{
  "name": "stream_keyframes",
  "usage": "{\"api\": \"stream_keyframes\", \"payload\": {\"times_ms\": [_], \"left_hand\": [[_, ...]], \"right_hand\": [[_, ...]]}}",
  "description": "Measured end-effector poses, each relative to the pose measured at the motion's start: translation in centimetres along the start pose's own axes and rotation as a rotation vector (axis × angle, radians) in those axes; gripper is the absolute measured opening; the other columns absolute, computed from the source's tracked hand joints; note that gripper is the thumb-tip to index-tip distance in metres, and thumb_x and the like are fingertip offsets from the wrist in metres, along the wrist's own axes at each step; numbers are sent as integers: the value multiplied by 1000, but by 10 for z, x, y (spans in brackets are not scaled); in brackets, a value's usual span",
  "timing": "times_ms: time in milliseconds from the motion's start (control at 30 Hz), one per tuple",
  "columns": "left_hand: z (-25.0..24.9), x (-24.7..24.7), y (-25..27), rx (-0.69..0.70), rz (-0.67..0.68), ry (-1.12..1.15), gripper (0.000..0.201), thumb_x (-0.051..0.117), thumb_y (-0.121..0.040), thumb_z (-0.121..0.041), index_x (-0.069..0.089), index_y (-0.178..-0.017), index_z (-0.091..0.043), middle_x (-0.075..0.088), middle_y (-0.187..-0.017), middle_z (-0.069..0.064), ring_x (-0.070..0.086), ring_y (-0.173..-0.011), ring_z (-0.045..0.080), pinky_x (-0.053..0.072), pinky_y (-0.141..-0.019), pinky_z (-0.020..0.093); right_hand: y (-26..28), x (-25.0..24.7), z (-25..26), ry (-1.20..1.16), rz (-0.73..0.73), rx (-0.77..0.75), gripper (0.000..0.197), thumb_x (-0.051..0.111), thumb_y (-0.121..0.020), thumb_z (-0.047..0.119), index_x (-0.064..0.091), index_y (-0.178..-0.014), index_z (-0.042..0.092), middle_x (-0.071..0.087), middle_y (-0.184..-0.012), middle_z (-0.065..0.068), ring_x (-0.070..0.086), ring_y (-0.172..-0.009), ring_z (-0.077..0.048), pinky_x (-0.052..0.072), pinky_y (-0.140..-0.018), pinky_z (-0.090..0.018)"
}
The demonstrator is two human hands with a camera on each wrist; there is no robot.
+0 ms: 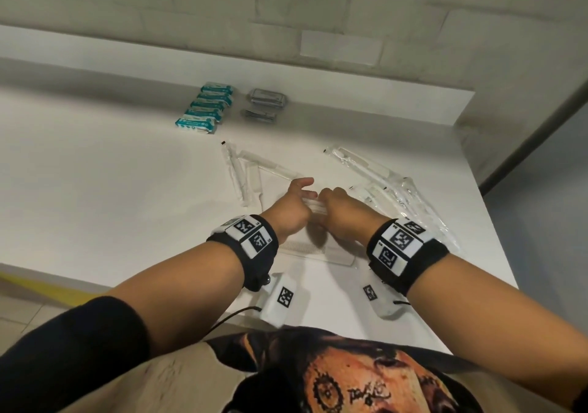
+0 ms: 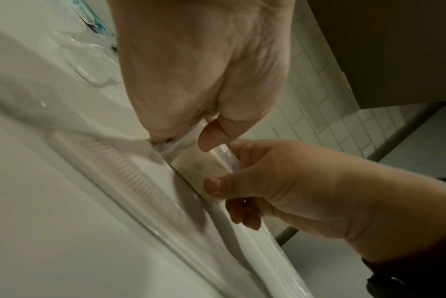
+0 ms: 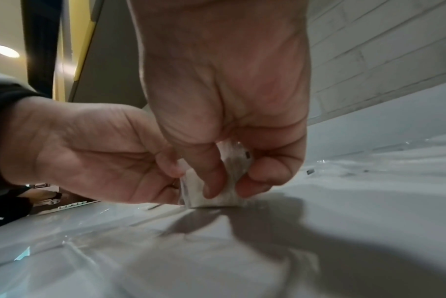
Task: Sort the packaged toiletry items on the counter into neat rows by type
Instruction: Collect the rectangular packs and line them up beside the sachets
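Note:
Both hands meet over the middle of the white counter [image 1: 95, 164]. My left hand [image 1: 304, 191] and my right hand [image 1: 326, 197] each pinch the same small stack of clear-wrapped packets [image 1: 313, 206], stood on edge on the counter. The left wrist view has my left thumb [image 2: 214, 134] on the clear wrapped packets [image 2: 228, 156], with my right hand [image 2: 293, 181] gripping from the other side. Seen from the right wrist, my right hand [image 3: 225, 188] pinches the clear-wrapped packets [image 3: 217, 198] and my left hand [image 3: 89, 151] holds their far side.
A row of teal boxes [image 1: 203, 107] and two piles of grey packets [image 1: 265, 98] lie at the back. Loose clear-wrapped items lie left [image 1: 241, 174] and right [image 1: 391, 186] of my hands. A wrapped comb [image 1: 313, 250] lies below my wrists.

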State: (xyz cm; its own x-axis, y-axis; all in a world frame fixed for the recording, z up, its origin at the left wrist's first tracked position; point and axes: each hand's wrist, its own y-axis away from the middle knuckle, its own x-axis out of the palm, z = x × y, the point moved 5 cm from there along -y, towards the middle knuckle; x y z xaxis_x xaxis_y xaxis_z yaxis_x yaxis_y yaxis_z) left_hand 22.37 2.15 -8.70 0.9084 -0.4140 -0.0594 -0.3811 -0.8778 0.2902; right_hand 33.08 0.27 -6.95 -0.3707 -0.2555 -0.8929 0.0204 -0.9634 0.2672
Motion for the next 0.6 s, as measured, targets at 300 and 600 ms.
{"api": "stream_keyframes", "payload": {"times_ms": [300, 600], "left_hand": [[-2, -9, -10, -4, 37, -199, 62, 62, -81, 5, 35, -134, -15, 56, -114, 13, 59, -100, 27, 48, -87, 34], [-52, -75, -30, 76, -87, -3, 54, 62, -82, -5, 40, -130, -12, 62, -114, 12, 63, -106, 28, 51, -96, 45]], "right_hand": [[0, -7, 1, 88, 19, -64, 13, 53, -90, 19, 49, -103, 20, 53, -102, -3, 57, -78, -20, 47, -65, -33], [-50, -47, 40, -681, 48, -41, 26, 61, -92, 22, 52, -112, 7, 64, -86, -8, 58, -69, -16, 44, -59, -27]]}}
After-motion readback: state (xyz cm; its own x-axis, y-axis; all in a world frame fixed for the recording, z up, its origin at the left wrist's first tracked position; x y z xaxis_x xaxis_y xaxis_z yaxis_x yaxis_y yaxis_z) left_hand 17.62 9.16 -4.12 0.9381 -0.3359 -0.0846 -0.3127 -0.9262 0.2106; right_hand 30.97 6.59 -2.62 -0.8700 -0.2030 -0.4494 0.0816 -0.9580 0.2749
